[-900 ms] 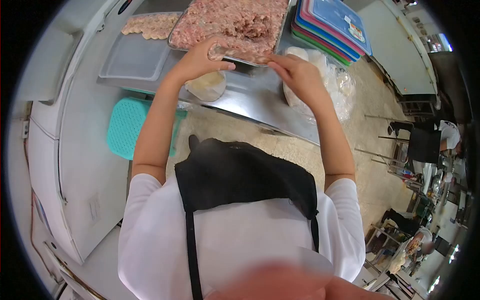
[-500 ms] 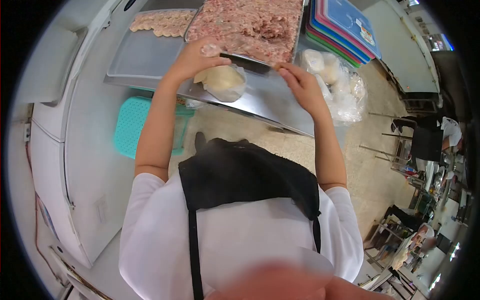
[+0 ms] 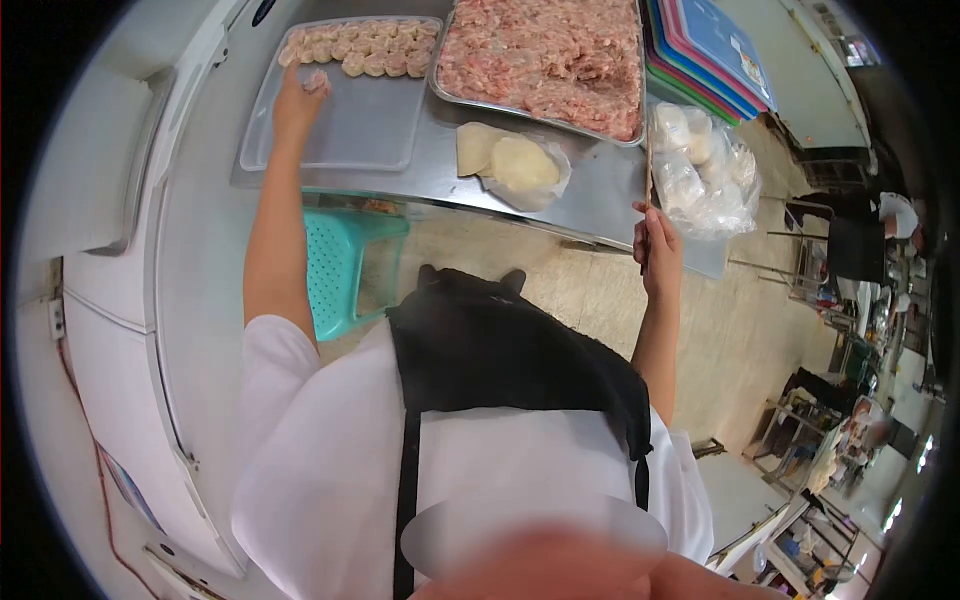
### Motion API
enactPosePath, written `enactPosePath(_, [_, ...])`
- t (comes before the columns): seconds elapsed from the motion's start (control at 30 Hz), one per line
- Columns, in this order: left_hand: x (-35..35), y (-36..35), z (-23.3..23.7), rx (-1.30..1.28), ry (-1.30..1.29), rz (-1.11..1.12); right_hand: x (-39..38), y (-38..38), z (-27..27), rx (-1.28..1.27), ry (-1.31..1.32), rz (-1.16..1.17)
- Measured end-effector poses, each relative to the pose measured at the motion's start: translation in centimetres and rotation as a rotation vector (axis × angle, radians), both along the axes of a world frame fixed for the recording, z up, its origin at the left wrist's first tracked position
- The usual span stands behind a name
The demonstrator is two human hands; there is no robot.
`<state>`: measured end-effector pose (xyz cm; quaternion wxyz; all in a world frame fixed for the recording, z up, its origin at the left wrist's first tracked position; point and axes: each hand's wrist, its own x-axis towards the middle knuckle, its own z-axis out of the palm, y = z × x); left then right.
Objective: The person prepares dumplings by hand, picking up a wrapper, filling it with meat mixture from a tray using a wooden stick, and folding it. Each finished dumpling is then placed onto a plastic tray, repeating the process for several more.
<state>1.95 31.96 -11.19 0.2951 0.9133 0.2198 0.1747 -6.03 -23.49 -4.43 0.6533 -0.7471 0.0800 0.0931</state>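
Note:
My left hand (image 3: 297, 108) reaches over the translucent plastic tray (image 3: 365, 130) at the far left. A small meat-filled dumpling (image 3: 316, 83) sits in its fingers, just below the rows of dumplings (image 3: 372, 45). By the table's front edge, my right hand (image 3: 657, 242) is closed around a long, thin flat-bladed tool (image 3: 649, 175), its blade pointing away from me and seen nearly edge-on. Between the hands lies a stack of pale round wrappers (image 3: 522, 165), partly in a clear plastic bag. Ground meat (image 3: 545, 55) fills the metal tray (image 3: 535, 122) behind the wrappers.
Bagged pale rounds (image 3: 700, 165) rest on the table's right side, close to my right hand. Coloured lids (image 3: 712, 55) are stacked behind them. A turquoise plastic stool (image 3: 335, 265) stands under the front edge. A white appliance (image 3: 205, 290) is along my left.
My left hand has moved left from the wrappers to the dumpling tray, carrying a dumpling. My right hand has drawn back toward me and right, turning the tool to point away.

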Motion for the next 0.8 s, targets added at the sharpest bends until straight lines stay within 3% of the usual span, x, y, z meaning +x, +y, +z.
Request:
enactPosePath(0.17, [4.8, 1.4, -2.9, 0.093, 0.034, -0.059, -3.7, 1.3, 0.0, -0.006, -0.011, -0.135])
enactPosePath(0.27, [5.8, 0.4, -2.1, 0.154, 0.007, -0.096, -5.5, 2.1, -0.4, 0.013, -0.011, -0.224])
enactPosePath(0.47, [6.7, 4.2, -5.6, 0.178, -0.141, -0.328, -7.1, 3.3, -2.2, 0.111, -0.01, -0.321])
enactPosePath(0.57, [1.3, 1.9, -0.8, -0.074, -0.203, -0.103, -6.7, 1.6, -3.6, 0.157, -0.062, -0.444])
enactPosePath(0.6, [-1.3, 1.6, -0.6, -0.037, -0.296, 0.024, -6.4, 0.9, -4.3, 0.187, -0.082, -0.522])
enactPosePath(0.63, [-3.4, 1.4, -0.9, 0.0, -0.391, 0.153, -6.1, 0.0, -5.0, 0.217, -0.104, -0.598])
enactPosePath(0.7, [-6.4, 3.9, -6.3, 0.046, -0.528, 0.405, -6.0, -1.8, -6.9, 0.35, -0.072, -0.734])
enactPosePath(0.8, [-10.2, 0.9, -3.7, -0.377, -0.687, 0.434, -5.6, -5.2, -11.5, 0.426, 0.025, -0.932])
